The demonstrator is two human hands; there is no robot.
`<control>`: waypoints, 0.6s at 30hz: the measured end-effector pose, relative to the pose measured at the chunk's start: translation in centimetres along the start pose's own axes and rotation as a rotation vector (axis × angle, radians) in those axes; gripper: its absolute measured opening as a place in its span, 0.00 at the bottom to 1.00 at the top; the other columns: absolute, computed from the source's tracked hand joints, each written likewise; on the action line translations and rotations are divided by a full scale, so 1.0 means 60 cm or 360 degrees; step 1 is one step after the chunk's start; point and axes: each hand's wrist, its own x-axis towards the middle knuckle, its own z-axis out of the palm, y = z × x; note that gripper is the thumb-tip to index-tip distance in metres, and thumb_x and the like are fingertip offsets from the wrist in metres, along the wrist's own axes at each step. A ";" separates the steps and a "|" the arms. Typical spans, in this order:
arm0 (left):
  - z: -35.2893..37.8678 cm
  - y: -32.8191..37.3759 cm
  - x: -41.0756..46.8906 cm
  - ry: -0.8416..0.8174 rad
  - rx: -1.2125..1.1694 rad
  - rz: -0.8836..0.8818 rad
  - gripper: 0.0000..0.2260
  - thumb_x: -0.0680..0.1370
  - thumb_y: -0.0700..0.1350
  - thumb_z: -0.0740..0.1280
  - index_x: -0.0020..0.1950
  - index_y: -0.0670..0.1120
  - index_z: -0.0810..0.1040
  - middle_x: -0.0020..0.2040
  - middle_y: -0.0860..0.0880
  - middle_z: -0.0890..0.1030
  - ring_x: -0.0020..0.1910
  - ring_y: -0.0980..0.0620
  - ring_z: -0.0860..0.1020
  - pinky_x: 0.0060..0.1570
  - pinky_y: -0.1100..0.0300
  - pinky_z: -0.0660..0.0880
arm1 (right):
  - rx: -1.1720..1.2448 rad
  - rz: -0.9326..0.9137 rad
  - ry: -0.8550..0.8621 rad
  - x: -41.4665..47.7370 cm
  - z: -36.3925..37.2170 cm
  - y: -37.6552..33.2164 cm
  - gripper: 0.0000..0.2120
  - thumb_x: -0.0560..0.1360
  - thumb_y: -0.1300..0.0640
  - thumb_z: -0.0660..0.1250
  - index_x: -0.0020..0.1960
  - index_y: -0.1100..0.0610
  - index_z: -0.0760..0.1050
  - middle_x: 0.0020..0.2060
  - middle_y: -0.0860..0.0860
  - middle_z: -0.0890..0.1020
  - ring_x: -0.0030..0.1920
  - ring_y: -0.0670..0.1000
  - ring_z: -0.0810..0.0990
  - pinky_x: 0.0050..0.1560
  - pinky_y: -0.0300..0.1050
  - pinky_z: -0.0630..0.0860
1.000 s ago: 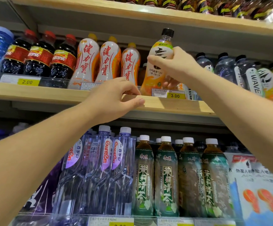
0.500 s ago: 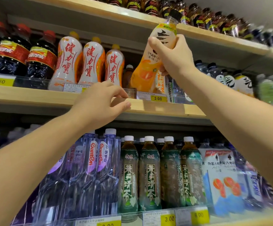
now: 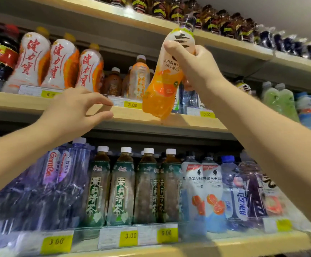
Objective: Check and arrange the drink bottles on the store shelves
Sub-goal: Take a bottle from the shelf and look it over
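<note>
right hand point(image 3: 195, 67) fingers point(image 3: 171, 48) wrap the orange drink bottle point(image 3: 162, 89), tilted off the middle shelf point(image 3: 188, 121); left hand point(image 3: 73, 110) fingers point(image 3: 99, 98) loosely spread, empty.

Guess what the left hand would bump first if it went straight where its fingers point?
Probably the shelf edge beside the yellow 3.00 price tag; the left hand points there. The orange bottle in the right hand hangs just beyond, though depth is unclear.

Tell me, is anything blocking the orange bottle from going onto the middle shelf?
Nothing visible does. The orange bottle in the right hand hangs before an open front spot; other bottles stand farther back.
</note>
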 end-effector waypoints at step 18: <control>0.087 0.231 0.053 -0.0188 0.0014 -0.0109 0.15 0.78 0.52 0.67 0.65 0.59 0.77 0.60 0.49 0.75 0.59 0.46 0.73 0.58 0.43 0.75 | 0.0148 0.0172 -0.0319 -0.024 -0.242 0.128 0.30 0.71 0.30 0.70 0.60 0.53 0.76 0.43 0.50 0.81 0.31 0.46 0.74 0.28 0.38 0.71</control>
